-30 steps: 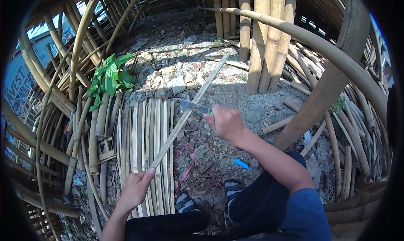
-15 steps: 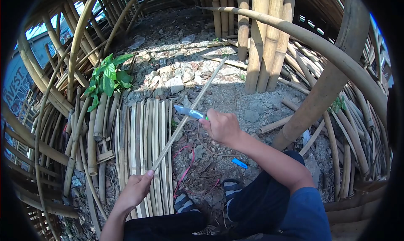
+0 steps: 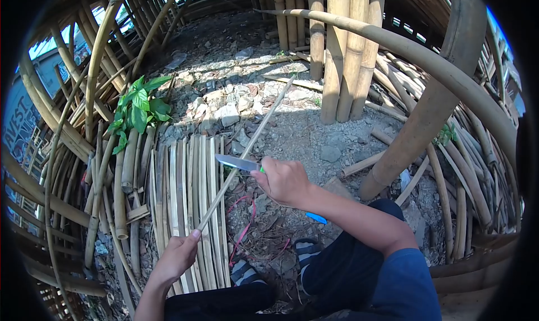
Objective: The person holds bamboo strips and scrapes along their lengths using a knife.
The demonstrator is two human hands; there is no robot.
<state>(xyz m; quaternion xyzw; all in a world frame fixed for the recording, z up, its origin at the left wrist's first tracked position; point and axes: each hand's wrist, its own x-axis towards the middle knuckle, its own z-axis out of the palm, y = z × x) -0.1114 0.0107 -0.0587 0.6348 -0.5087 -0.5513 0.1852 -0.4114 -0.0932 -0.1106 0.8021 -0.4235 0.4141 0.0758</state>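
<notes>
"Bamboo, pale and thin: where is the strip?"

"The strip (image 3: pixel 259 133) slants through the middle of the view, its near end at lower left and its far end pointing up and right, over stony ground (image 3: pixel 331 136)."

"What holds it?"

"The left hand (image 3: pixel 177 257), its fingers clamped on the near end, thumb on top. That grip probably steadies the strip and leaves most of its length free."

"And the other hand?"

"The right hand (image 3: pixel 285 180) has its fingers closed around the handle of a knife (image 3: pixel 241 163), where a bit of green shows. The blade lies crosswise over the strip and points left, perhaps so its edge can bear on the bamboo."

"What is around them?"

"Beneath and to the left, similar strips (image 3: pixel 193 186) lie side by side, seemingly lined up to keep them together. Pink string (image 3: pixel 251 225) curls beside them. Near the right forearm is a small blue object (image 3: pixel 316 218); beyond, upright bamboo poles (image 3: pixel 355 57)."

"What differs from the earlier frame?"

"The blade now crosses the strip slightly closer to the left hand. The view has shifted a little, and the forearm now hides part of the blue object. Both grips look the same."
</notes>
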